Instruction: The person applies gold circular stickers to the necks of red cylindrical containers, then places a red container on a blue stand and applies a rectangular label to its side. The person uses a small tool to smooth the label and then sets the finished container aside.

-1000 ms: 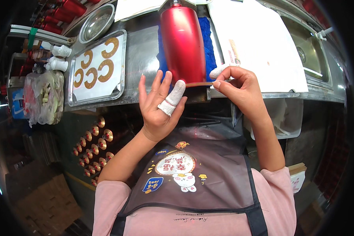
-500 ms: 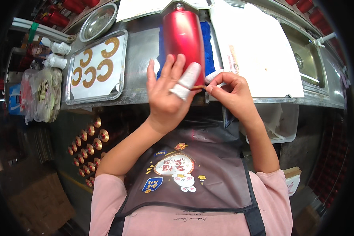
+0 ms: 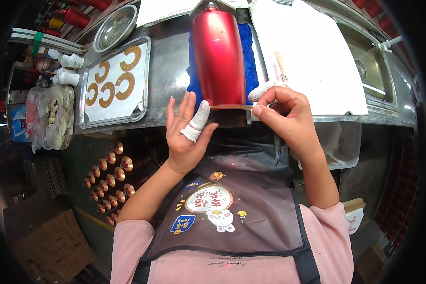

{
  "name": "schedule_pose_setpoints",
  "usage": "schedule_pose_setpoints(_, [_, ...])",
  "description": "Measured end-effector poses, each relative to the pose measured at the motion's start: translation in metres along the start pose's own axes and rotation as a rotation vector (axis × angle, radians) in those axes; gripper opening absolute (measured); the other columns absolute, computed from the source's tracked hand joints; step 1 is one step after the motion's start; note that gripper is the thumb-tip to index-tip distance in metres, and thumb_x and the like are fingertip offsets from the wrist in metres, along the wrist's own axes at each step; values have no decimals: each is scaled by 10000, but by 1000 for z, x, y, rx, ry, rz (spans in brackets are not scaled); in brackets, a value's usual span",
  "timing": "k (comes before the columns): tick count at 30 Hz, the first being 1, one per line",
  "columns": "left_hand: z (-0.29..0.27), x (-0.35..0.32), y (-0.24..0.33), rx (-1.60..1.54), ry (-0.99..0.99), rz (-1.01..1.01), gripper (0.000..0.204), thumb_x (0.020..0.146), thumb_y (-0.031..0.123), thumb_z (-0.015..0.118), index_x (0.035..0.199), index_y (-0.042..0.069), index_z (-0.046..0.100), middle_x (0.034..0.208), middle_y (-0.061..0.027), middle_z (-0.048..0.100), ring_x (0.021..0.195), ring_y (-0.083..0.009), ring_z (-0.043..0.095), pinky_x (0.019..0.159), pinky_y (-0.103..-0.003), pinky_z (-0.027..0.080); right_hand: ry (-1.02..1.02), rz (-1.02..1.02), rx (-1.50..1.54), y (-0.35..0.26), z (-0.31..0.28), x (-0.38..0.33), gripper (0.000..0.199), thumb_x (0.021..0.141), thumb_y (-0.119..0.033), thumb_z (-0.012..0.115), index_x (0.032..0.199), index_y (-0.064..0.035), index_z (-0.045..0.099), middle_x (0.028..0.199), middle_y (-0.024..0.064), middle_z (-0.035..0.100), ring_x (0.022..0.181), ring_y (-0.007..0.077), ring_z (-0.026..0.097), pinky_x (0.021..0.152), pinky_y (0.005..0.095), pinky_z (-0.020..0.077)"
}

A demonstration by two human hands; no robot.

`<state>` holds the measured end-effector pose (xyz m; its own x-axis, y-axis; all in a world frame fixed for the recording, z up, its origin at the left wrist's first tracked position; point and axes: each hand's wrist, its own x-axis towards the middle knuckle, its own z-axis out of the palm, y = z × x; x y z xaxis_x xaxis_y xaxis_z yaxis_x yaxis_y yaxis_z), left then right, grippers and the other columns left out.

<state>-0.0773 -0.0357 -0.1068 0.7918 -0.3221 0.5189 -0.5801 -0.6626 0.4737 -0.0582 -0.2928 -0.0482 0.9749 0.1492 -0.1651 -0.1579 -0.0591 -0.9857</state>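
A glossy red bottle [image 3: 218, 57] lies on a blue cloth [image 3: 249, 54], its neck pointing away from me and its base toward me. Along the near base edge runs a thin brown-gold strip [image 3: 231, 107]. My right hand [image 3: 291, 119] pinches the strip's right end between thumb and index finger; a white cover is on one of its fingers. At the left end, the white-covered index finger of my left hand [image 3: 185, 139] points up by the bottle's lower left edge. That hand's other fingers are spread and hold nothing. Whether the covered fingertip touches the strip is unclear.
On the left, a metal tray [image 3: 147, 71] carries several gold C-shaped pieces on white paper. Behind it stands a metal bowl [image 3: 114, 28]. White sheets [image 3: 312, 66] cover the counter at right, beside a sink [image 3: 367, 61]. Several gold-and-red parts [image 3: 111, 180] stand below at left.
My left hand has drawn down and left off the bottle, uncovering its lower part and more of the strip. My right hand has shifted slightly right, still pinching the strip's end.
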Motion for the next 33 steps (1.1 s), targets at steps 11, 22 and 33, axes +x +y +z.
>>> schedule_pose_setpoints(11, [-2,22,12,118,-30,114,476,771,70,821,1235,154,756,1457,-202,582,1282,-423,602,1128,-654,293,9,58,-9,15,0,9,112,882,-103,755,850,-35,672,738,-70,598,636,-18,467,566,168,338])
schedule_pose_setpoints(22, [18,48,14,89,95,64,612,761,119,829,1352,90,672,1496,-188,551,1358,-391,550,1136,-645,325,-20,48,-27,24,9,14,108,891,-102,770,868,-28,695,775,-58,627,643,-20,507,573,155,377])
schedule_pose_setpoints(33, [2,5,5,-76,52,-47,562,803,76,849,1319,-31,652,1419,-249,596,1332,-378,575,1158,-619,316,-4,40,116,20,17,9,83,903,-56,735,866,-5,682,916,-12,634,714,6,568,613,163,434])
